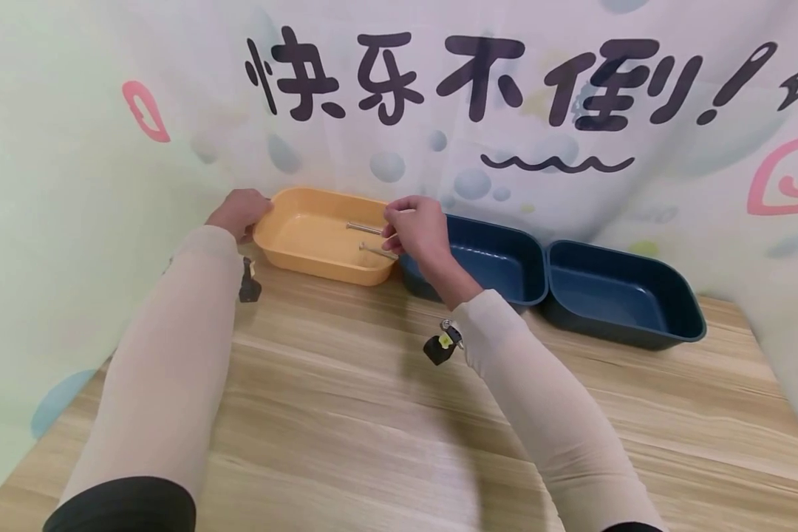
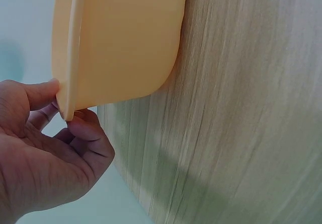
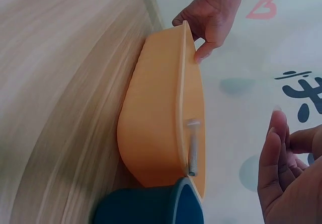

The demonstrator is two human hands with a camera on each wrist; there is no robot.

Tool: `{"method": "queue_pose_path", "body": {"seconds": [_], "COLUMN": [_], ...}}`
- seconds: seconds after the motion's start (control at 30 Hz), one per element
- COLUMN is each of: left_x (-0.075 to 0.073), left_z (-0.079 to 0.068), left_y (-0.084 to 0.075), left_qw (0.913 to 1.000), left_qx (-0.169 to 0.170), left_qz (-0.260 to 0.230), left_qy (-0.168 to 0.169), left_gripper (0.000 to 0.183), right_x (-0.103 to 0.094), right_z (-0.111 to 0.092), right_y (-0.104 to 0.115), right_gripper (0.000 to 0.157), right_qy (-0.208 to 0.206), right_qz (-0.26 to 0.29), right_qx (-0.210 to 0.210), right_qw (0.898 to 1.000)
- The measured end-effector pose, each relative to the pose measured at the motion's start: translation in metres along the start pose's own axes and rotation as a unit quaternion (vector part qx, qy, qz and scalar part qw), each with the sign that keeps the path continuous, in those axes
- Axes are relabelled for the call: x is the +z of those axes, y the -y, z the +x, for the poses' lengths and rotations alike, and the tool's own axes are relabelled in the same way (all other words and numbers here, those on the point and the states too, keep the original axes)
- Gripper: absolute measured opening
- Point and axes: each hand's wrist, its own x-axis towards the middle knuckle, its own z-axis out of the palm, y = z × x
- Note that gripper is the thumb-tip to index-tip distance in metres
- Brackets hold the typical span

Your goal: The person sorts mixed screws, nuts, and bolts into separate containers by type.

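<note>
A yellow plastic bin [image 1: 319,270] stands on the table against the backdrop. My left hand [image 1: 239,212] pinches its left end, with thumb and fingers on either side of the rim in the left wrist view. Over the bin's right end is my right hand [image 1: 417,230], fingers loosely bent and nothing between them in the right wrist view. One metal bolt [image 1: 364,228] shows inside the bin. A second bolt [image 3: 193,148], blurred at its head, overlaps the bin's rim in the right wrist view, apart from the right hand's fingers.
Two dark blue bins stand in a row to the right: a middle bin [image 1: 488,255] beside the yellow one, partly behind the right hand, and a right bin [image 1: 621,295]. Behind them hangs a printed cloth [image 1: 439,96]. The wooden table [image 1: 346,414] extends toward me.
</note>
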Motion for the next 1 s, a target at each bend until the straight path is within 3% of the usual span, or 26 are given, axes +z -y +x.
{"method": "queue_pose_path", "body": {"seconds": [0.17,0.63,1.0], "left_x": [0.0,0.001,-0.001], "left_z": [0.0,-0.001,0.002], "left_y": [0.0,-0.004,0.0], "left_qw": [0.9997,0.9994,0.996], "left_qx": [0.01,0.015,0.034], "left_qz": [0.024,0.03,0.083], "left_qy": [0.001,-0.003,-0.004], "left_gripper": [0.027,0.027,0.029], "right_x": [-0.005,-0.016,-0.017], "right_z": [-0.001,-0.003,-0.004], "right_y": [-0.001,-0.004,-0.006], "right_gripper": [0.019,0.024,0.021], "right_qy": [-0.001,0.005,0.009], "right_qz": [0.002,-0.002,-0.006], "right_qx": [0.002,0.02,0.023], "right_qw": [1.0,1.0,1.0]}}
